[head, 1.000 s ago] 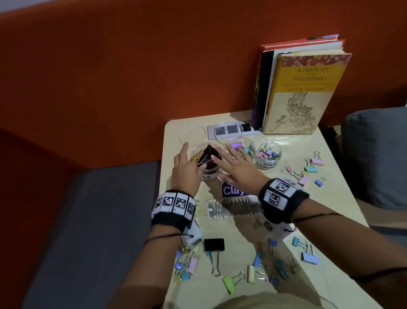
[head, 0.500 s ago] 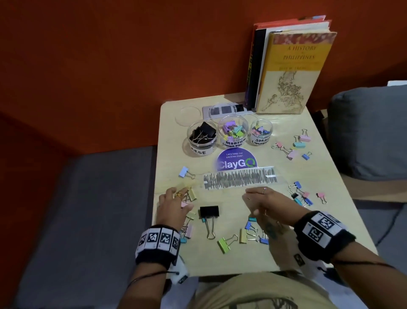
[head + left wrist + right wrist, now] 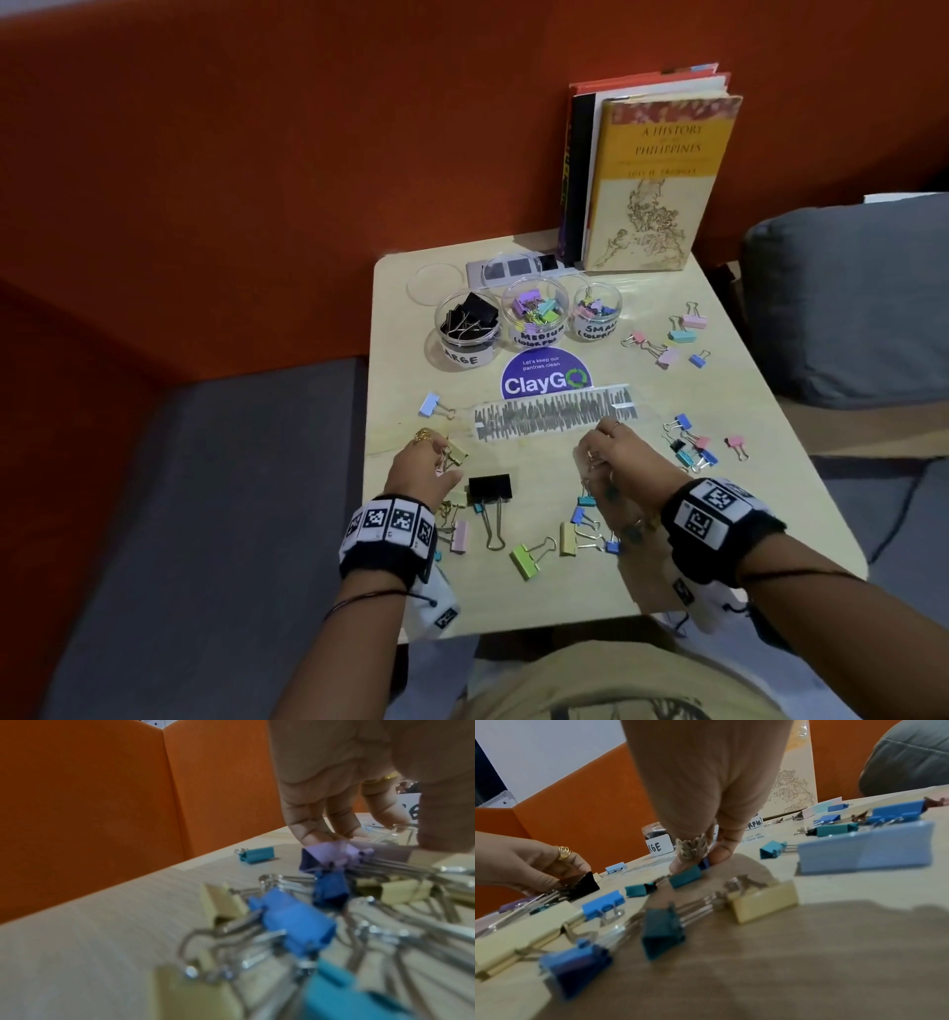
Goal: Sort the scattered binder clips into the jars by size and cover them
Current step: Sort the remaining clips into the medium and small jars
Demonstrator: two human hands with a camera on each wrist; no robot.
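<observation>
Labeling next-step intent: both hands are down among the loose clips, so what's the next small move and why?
Probably lift the right hand and carry its clips to the small jar. The right wrist view shows the fingertips pinching a small blue clip and touching a teal clip. All three jars stand open. The left hand is at a yellowish clip; its grip is unclear.

Three books point(image 3: 652, 174) stand at the back of the table point(image 3: 744, 462). A round purple sticker point(image 3: 544, 374) lies near the books.
</observation>
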